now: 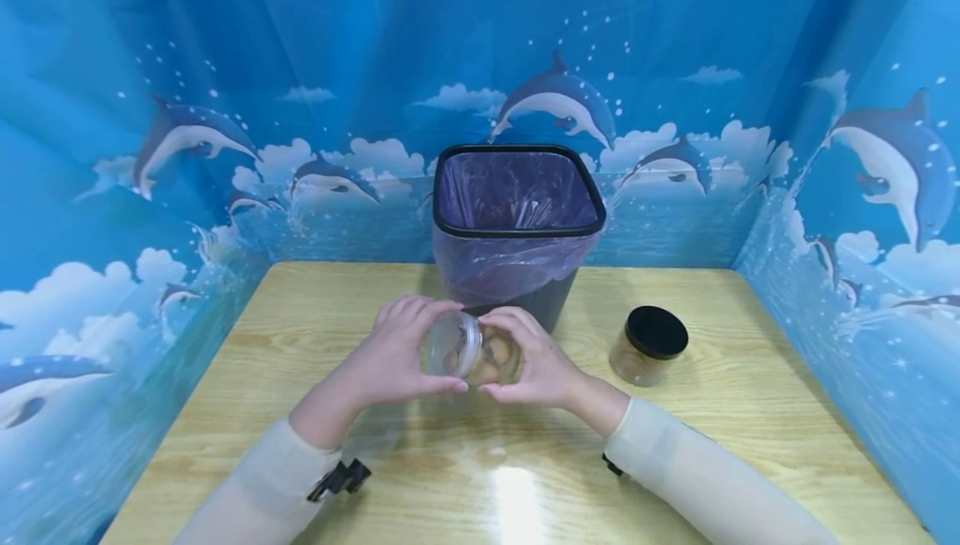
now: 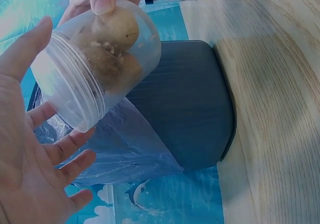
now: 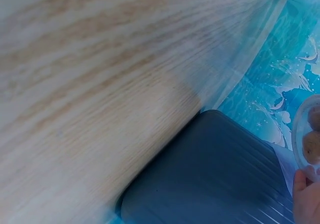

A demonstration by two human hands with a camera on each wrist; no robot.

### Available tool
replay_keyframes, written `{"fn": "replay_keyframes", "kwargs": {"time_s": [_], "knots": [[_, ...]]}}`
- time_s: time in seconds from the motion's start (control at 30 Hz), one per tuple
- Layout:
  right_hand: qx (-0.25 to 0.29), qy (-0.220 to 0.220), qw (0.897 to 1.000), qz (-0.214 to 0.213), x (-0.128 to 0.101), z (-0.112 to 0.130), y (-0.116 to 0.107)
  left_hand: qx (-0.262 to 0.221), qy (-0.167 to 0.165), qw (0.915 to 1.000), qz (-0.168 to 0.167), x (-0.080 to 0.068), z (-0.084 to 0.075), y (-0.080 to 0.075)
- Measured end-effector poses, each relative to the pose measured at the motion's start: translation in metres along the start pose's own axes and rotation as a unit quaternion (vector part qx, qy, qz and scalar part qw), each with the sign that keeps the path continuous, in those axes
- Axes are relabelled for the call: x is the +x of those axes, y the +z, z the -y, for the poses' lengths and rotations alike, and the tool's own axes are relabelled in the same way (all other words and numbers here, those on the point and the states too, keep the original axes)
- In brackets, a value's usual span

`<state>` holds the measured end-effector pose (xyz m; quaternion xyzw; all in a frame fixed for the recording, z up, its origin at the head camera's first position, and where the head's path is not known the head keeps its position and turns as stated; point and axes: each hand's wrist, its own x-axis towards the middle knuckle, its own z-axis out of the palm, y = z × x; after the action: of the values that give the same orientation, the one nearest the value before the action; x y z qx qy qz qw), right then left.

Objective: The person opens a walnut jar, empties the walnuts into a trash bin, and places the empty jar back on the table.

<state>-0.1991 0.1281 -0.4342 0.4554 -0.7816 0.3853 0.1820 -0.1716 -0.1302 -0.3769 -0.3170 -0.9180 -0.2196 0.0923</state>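
The right hand (image 1: 536,366) grips a clear jar (image 1: 480,352) of brownish lumps — nuts, perhaps — tipped sideways above the worktop (image 1: 300,337), just before the lined bin (image 1: 517,224). The left hand (image 1: 397,357) lies spread, fingers cupping the jar's threaded mouth. A black-lidded jar (image 1: 648,345) stands to the right.

The clear plastic jar (image 1: 480,352), lidless with a threaded mouth and holding several round brown pieces, lies tipped on its side above the tabletop (image 1: 300,337), its open mouth toward the left hand (image 1: 397,357) and its body gripped by the right hand (image 1: 536,366).
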Motion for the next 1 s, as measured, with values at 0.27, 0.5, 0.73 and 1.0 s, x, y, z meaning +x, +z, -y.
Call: {"fn": "replay_keyframes", "kwargs": {"time_s": [0.27,0.5,0.73,1.0], "knots": [[-0.006,-0.005,1.000,-0.005,0.001,0.002,-0.001,0.013,-0.016,0.9997,-0.011,0.001,-0.001,0.001],[-0.011,-0.014,1.000,-0.012,0.001,0.002,-0.001,0.029,-0.036,0.9986,-0.027,0.002,-0.004,0.004],[-0.013,-0.015,1.000,-0.018,0.001,0.003,-0.001,0.038,-0.067,0.9961,-0.043,0.003,-0.011,0.005],[-0.016,-0.014,1.000,-0.020,0.003,0.005,-0.001,0.042,-0.101,0.9925,-0.056,0.003,-0.014,0.008]]}}
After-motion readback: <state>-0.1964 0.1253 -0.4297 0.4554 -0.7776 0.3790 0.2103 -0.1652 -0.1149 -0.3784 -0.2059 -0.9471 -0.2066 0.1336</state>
